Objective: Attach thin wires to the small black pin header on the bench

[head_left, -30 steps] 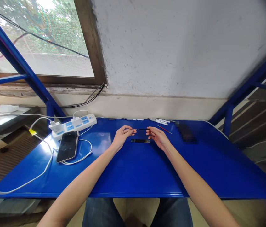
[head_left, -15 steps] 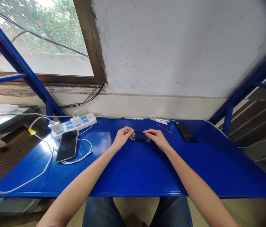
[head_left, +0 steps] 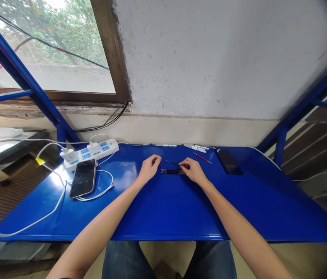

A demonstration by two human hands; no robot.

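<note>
My right hand (head_left: pixel 191 169) pinches a thin dark pen refill (head_left: pixel 172 162), whose slim end points left toward my other hand. Just left of that end, my left hand (head_left: pixel 151 166) is closed with thumb and fingertips together; whatever they may hold is hidden. Below the refill, a small row of black pens or refills (head_left: pixel 171 171) lies side by side on the blue table (head_left: pixel 169 209), its right end partly behind my right fingers. A thin red refill (head_left: pixel 202 157) rests to the right of my right hand.
White pen parts (head_left: pixel 197 148) lie along the wall edge, with a short white piece (head_left: pixel 169 145) to their left. A dark phone (head_left: pixel 228 162) is at right. At left are another phone (head_left: pixel 83 179), a power strip (head_left: pixel 109 146) and a white cable (head_left: pixel 111 182).
My left hand has come away from the thin black piece both hands held and moved slightly left. The thin refill now extends from my right hand alone, its left end free.
</note>
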